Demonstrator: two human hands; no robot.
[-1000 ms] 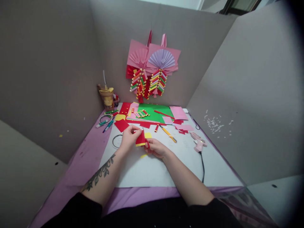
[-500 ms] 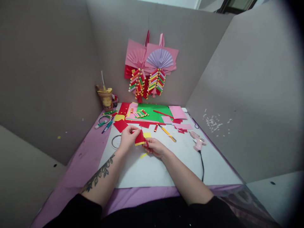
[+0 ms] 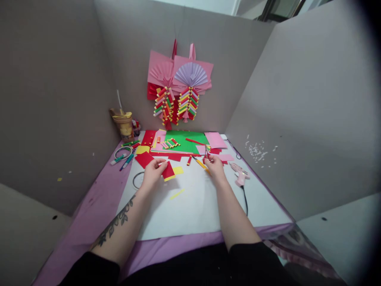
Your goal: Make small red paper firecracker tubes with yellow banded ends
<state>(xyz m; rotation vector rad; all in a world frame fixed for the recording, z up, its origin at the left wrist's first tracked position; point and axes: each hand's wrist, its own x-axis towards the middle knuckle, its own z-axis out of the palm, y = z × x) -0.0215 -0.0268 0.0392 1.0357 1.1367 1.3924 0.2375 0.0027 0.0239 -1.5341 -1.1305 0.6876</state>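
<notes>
My left hand [image 3: 153, 172] pinches a red piece of paper [image 3: 168, 171] with a yellow strip along its lower edge, held over the white work surface. My right hand [image 3: 214, 167] is farther right, its fingers closed round small red-handled scissors [image 3: 206, 157], partly hidden by the fingers. A yellow-orange craft knife [image 3: 200, 163] lies just left of that hand. Behind the red paper rests a yellow piece of paper [image 3: 178, 170], and a thin yellow strip [image 3: 177, 194] lies nearer to me. A red paper roll [image 3: 189, 160] lies between the hands.
A pink glue gun [image 3: 240, 174] with a black cord lies on the right. Green paper [image 3: 187, 139] is at the back with small rolls on it. Tape rolls and pens [image 3: 127, 162] lie on the left, near a brown pot [image 3: 124, 126]. Paper firecracker decorations [image 3: 188, 103] hang behind.
My right hand has moved right and away from the red paper, with the scissors in it. My left hand still holds the paper. The view has shifted slightly.
</notes>
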